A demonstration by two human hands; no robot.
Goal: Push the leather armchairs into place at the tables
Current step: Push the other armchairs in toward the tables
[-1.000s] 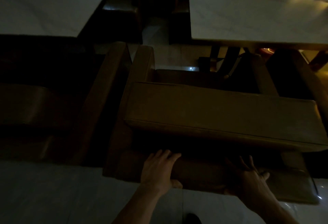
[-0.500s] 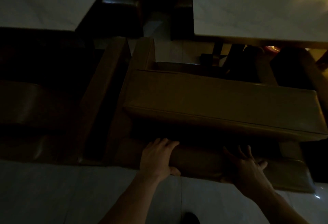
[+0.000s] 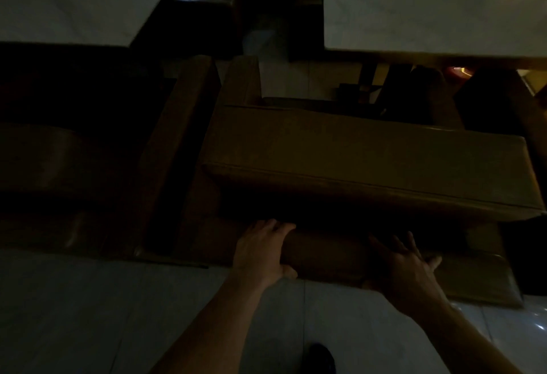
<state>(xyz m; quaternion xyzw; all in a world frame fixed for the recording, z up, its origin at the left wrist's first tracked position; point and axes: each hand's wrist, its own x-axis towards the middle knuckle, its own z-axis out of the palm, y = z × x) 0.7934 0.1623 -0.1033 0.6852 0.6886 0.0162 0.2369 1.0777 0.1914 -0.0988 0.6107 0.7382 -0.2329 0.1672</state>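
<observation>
The scene is very dim. A brown leather armchair (image 3: 370, 166) stands on the pale tiled floor (image 3: 74, 314), seen from behind and above, its wide padded backrest running across the middle of the view. Its front faces the near edge of a white marble tabletop (image 3: 429, 6) at the upper right, with dark table legs showing just past the seat.

The left hand (image 3: 262, 251) lies palm down over the low rounded roll at the base of the chair's back, fingers draped over the top and thumb tucked under the near side, so it loosely cups the roll. The right hand (image 3: 410, 261) is pressed flat on the same roll further right, fingers spread wide and not closed on anything.

A second leather armchair (image 3: 165, 151) stands just beside the first on the left, its arm running parallel with a narrow dark gap between them. It sits below the near edge of another white tabletop (image 3: 74, 0) at the upper left. A dark shoe (image 3: 321, 357) shows at the bottom edge.
</observation>
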